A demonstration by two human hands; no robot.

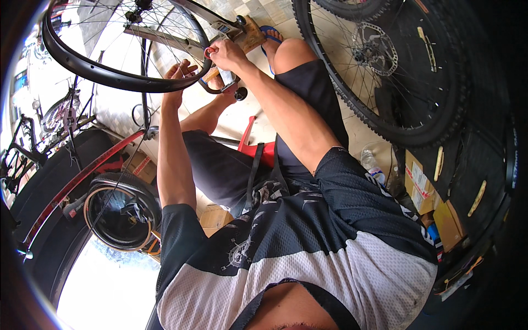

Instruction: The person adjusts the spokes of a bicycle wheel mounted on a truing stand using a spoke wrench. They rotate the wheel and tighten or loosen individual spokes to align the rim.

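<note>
A bicycle wheel without a tyre, its black rim (110, 77) facing me, sits in a metal truing stand (225, 27) at the upper left. My right hand (228, 55) is closed at the right side of the rim, pinching a small red round tool that looks like a spoke wrench (209, 51). My left hand (180, 70) reaches up behind the lower rim. Its fingers are curled among the spokes; what they pinch, if anything, is too small to make out. A dark knob (240, 93) of the stand is below my right wrist.
Wheels with knobbly tyres (341, 93), one with a disc rotor (375, 49), stand at the right. A red bicycle frame (82, 176) and tyred wheels (118, 220) are at the left. A red stool (265, 153) is under me. Cardboard boxes (421, 184) and a clear bottle (371, 162) lie right.
</note>
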